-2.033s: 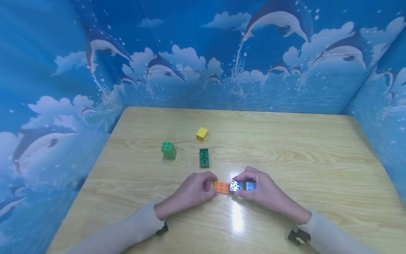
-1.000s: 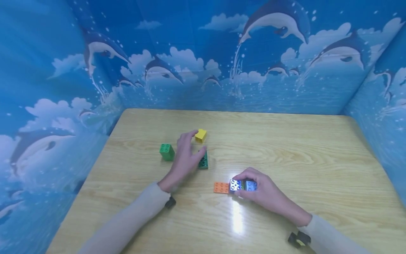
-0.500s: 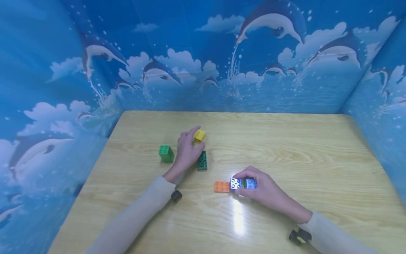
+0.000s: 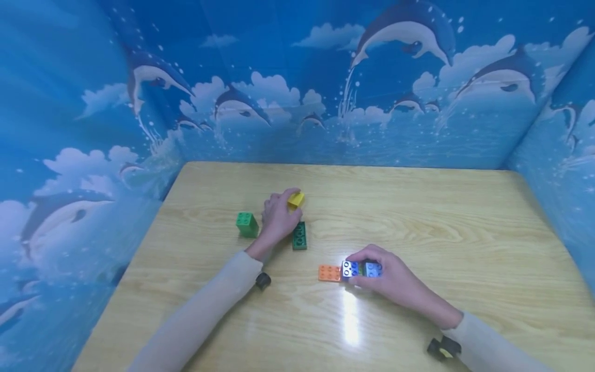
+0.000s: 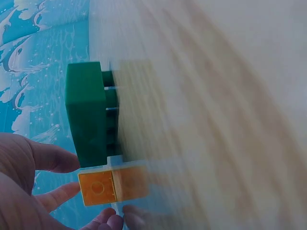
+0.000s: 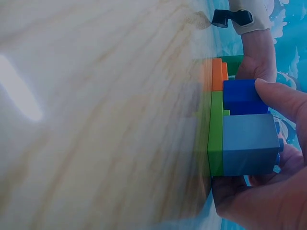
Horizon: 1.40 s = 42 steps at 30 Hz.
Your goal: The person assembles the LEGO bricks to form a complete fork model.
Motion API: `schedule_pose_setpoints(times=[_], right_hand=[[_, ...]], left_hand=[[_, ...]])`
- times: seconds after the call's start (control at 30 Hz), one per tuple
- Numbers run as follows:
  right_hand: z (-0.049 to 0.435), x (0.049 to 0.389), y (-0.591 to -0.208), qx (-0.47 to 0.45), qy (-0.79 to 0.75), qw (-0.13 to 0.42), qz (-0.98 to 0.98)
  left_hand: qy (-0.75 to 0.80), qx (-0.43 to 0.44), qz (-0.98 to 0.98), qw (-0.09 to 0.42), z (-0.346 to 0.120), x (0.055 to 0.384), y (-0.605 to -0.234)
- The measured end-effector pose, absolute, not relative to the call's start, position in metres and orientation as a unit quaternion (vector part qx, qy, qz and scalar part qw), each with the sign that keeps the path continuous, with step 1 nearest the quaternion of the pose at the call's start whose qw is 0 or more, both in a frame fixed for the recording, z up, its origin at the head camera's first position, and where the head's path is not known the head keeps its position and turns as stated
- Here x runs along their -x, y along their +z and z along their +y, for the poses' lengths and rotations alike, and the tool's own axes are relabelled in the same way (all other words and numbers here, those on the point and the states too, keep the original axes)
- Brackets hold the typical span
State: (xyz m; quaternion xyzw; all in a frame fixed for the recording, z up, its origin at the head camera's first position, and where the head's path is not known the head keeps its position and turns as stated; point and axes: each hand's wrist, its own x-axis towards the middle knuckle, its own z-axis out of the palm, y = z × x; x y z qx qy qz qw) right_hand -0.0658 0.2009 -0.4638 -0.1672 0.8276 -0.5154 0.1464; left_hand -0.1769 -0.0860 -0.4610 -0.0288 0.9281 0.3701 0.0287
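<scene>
Beyond the orange brick (image 4: 329, 273), the left hand (image 4: 281, 217) hides part of the yellow block (image 4: 296, 200); whether its fingers press it cannot be told. Right of the orange brick, the right hand (image 4: 390, 276) conceals most of the light green brick (image 6: 217, 134) from the head view. A green piece (image 6: 232, 62) behind the orange brick shows too little to identify. Picture edges crop both hands in the wrist views, where the surface (image 5: 230, 96) blurs.

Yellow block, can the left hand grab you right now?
Probably yes. The left hand is right there, with its fingers next to the yellow block. The dark green block lies close by, but nothing sits on top of the yellow one.
</scene>
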Motion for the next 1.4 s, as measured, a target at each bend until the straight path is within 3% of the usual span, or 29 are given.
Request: schedule_pose_setpoints(times=[0.53, 1.4], right_hand=[[0.199, 0.066, -0.461, 0.161, -0.523, 0.159, 0.822], [0.201, 0.064, -0.465, 0.166, -0.518, 0.145, 0.827]], left_hand=[[0.420, 0.071, 0.904, 0.030, -0.082, 0.187, -0.462], [0.404, -0.027, 0.913, -0.039, -0.084, 0.165, -0.452]])
